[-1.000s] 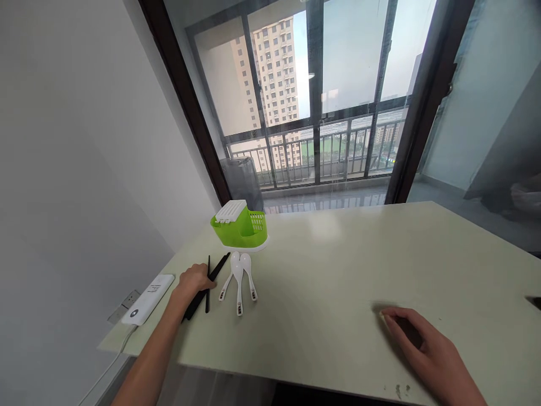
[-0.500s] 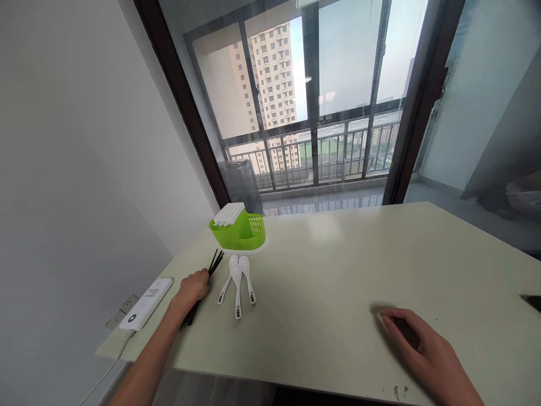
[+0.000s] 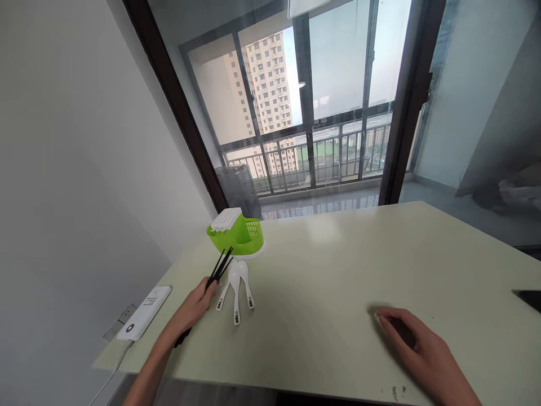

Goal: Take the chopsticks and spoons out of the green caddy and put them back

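My left hand [image 3: 198, 301] is closed around a bundle of black chopsticks [image 3: 222, 265], gripping them near the middle. Their tips fan out past my fingers toward the green cutlery holder [image 3: 228, 239], and the thick ends show below my wrist. Just right of that hand lie three white spoons [image 3: 235, 282], their bowls together and the handles spread toward me. My right hand [image 3: 416, 341] rests on its side at the right of the table, fingers curled and thumb tip meeting the fingertips, with nothing visible in it.
The pale table [image 3: 313, 293] meets a white wall on the left. A white power bank [image 3: 146, 313] with a cable lies at its left edge, near a wall socket [image 3: 127, 313]. A dark object [image 3: 530, 299] sits at the right edge. Glass doors stand behind.
My left hand has lifted the chopsticks slightly and shifted right with them, so their tips now overlap the holder's lower front. My right hand stays practically where it was; the view has shifted slightly.
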`<state>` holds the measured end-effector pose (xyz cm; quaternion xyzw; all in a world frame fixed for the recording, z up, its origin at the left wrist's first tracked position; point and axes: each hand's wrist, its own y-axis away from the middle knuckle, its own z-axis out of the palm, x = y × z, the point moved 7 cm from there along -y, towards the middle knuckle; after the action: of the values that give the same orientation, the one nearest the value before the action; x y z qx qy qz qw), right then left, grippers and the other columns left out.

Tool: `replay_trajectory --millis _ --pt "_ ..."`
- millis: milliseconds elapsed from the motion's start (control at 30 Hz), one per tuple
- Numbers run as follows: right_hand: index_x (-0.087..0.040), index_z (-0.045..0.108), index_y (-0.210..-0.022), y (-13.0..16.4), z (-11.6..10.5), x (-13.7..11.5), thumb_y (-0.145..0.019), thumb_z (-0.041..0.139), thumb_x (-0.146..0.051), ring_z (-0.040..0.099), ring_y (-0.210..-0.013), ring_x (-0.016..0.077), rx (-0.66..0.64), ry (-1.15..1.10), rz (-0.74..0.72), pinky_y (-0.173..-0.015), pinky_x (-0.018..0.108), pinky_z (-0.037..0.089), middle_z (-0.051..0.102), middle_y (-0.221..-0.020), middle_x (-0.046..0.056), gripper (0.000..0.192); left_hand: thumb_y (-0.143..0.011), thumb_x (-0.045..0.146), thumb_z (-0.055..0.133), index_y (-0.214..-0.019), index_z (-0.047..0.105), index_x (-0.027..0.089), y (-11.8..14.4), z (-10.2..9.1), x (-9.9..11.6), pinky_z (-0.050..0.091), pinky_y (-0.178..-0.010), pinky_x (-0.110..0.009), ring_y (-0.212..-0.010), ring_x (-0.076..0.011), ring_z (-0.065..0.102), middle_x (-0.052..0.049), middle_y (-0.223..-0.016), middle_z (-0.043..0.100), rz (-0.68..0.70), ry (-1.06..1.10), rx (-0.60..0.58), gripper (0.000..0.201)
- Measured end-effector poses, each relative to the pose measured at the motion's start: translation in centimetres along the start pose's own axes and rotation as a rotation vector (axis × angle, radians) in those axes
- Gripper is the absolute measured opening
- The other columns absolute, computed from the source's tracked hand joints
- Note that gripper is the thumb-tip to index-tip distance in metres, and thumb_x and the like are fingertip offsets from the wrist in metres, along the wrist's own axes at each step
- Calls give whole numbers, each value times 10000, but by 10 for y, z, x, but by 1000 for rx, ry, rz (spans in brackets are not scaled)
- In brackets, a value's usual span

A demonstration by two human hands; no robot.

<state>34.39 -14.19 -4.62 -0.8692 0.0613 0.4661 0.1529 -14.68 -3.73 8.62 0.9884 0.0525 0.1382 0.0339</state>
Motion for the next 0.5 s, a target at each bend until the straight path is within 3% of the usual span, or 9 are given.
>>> replay_trajectory --millis 133,267,400,500 --pt "-274 711 -1021 -1 0 -1 -911 551 -630 733 -863 221 17 2 -24 -643 261 568 774 -1035 48 406 -1019 461 305 -1099 554 227 17 17 67 499 -832 -303 -944 -237 680 -55 -1018 734 230 96 -94 351" --pt "-268 714 -1010 -1 -1 -2 -916 555 -616 735 -861 227 33 -4 -54 -667 270 574 777 -1020 54 394 -1035 363 352 -1197 537 231 20 60 123 503 -829 -329 -947 -252 710 -95 -1016 752 300 21 -184 279" --pt "-276 702 -1032 0 2 -2 -942 536 -596 729 -863 221 10 7 -48 -666 270 568 771 -1046 50 371 -1040 302 335 -1290 518 193 15 109 158 523 -826 -392 -1018 -309 730 -183 -1130 739 277 -220 -188 328" --pt "-278 691 -1044 0 2 -3 -959 518 -585 722 -858 217 -7 9 -44 -657 269 561 767 -1049 52 363 -1022 218 334 -1301 513 179 13 130 177 541 -798 -392 -1010 -315 740 -213 -1133 724 253 -344 -170 334"
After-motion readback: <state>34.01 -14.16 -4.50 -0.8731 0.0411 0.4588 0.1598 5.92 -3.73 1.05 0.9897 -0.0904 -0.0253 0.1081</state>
